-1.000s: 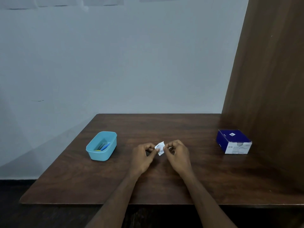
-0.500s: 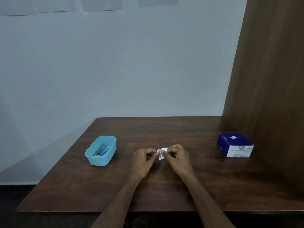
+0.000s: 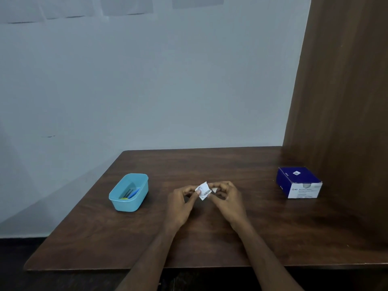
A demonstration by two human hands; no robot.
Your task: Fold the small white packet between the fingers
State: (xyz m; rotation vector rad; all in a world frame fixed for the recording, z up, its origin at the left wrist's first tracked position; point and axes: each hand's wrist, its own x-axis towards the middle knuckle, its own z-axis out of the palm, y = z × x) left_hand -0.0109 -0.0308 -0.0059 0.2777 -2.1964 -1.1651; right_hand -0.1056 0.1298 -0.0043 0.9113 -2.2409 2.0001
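Observation:
A small white printed packet (image 3: 203,190) is held just above the middle of the brown wooden table (image 3: 210,234). My left hand (image 3: 183,203) pinches its left side between thumb and forefinger. My right hand (image 3: 225,199) pinches its right side, where a white flap shows between the fingers. Both hands have their other fingers curled in. Whether the packet is torn open I cannot tell.
A light blue plastic tub (image 3: 129,192) with blue and yellow items inside stands to the left. A dark blue and white carton (image 3: 299,182) sits at the right, beside a tall wooden panel (image 3: 340,101). A pale wall rises behind the table.
The hands have stayed together on the packet; its two sides now stand a little further apart, with a white flap showing at the right fingers. The camera tilted slightly.

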